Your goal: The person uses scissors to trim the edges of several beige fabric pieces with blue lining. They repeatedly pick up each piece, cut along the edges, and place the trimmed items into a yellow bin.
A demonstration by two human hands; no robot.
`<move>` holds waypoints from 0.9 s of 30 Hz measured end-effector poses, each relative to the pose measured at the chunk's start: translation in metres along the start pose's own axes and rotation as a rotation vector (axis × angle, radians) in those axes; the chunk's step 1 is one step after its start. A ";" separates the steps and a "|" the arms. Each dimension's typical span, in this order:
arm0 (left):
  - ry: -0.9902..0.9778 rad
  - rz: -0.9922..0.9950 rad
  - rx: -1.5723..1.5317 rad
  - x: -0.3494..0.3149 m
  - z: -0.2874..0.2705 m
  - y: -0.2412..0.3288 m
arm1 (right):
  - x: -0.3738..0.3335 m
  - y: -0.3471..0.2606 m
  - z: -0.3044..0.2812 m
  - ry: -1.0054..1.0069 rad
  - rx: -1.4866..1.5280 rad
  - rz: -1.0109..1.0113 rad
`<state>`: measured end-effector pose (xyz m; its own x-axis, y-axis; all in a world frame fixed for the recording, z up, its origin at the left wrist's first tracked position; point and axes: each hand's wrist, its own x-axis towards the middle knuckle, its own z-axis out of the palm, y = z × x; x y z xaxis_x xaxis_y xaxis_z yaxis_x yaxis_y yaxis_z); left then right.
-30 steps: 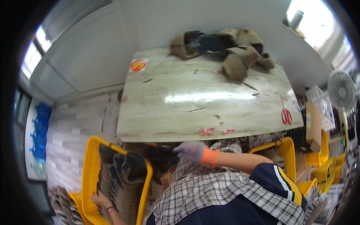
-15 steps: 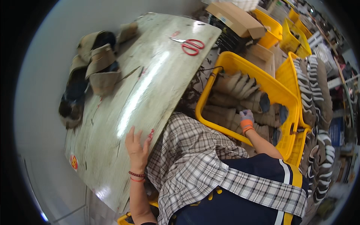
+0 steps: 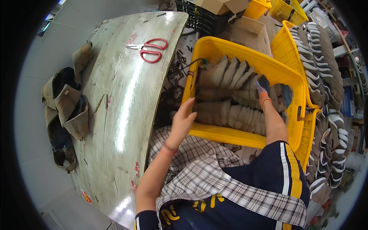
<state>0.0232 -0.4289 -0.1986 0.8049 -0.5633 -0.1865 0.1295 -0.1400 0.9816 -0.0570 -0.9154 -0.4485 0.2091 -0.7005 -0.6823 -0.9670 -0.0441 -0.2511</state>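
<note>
My left hand [image 3: 182,122] is open, fingers apart, and holds nothing. It hovers between the table's edge and the near left corner of a yellow plastic basket [image 3: 230,136]. My right hand [image 3: 261,89], in a pale purple glove with an orange cuff, reaches into the basket. Its fingers close on the edge of a brownish-grey shoe upper [image 3: 251,86] with dark blue lining; the fingertips are partly hidden. Rows of similar stacked shoe uppers [image 3: 214,113] fill much of the basket.
Red-handled scissors [image 3: 151,50] lie on the wood-patterned table [image 3: 115,161]. Several loose shoe uppers [image 3: 71,107] sit at its left edge. More yellow baskets [image 3: 287,42] with stacked uppers [image 3: 322,61] stand at the right. Behind are a black crate [image 3: 199,19] and a cardboard box [image 3: 218,5].
My left hand has left the tabletop and moved right toward the basket. My right hand has moved farther into the basket, to the dark-lined upper. The view has turned toward the basket.
</note>
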 end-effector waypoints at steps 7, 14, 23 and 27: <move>-0.023 -0.458 0.127 0.151 0.043 -0.057 | -0.070 -0.087 0.013 -0.236 0.283 -0.115; -0.017 -0.586 0.140 0.205 0.045 -0.114 | -0.073 -0.071 0.057 -0.468 1.024 -0.286; -0.329 0.028 0.835 0.118 0.069 -0.068 | -0.109 0.065 0.064 -0.514 1.205 -0.327; -0.357 0.768 0.770 0.063 0.050 0.000 | -0.100 0.113 0.006 -0.755 1.191 -0.524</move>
<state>0.0449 -0.5055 -0.2128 0.2923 -0.8976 0.3301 -0.8136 -0.0519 0.5792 -0.1859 -0.8459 -0.4128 0.8664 -0.2514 -0.4315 -0.1577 0.6821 -0.7141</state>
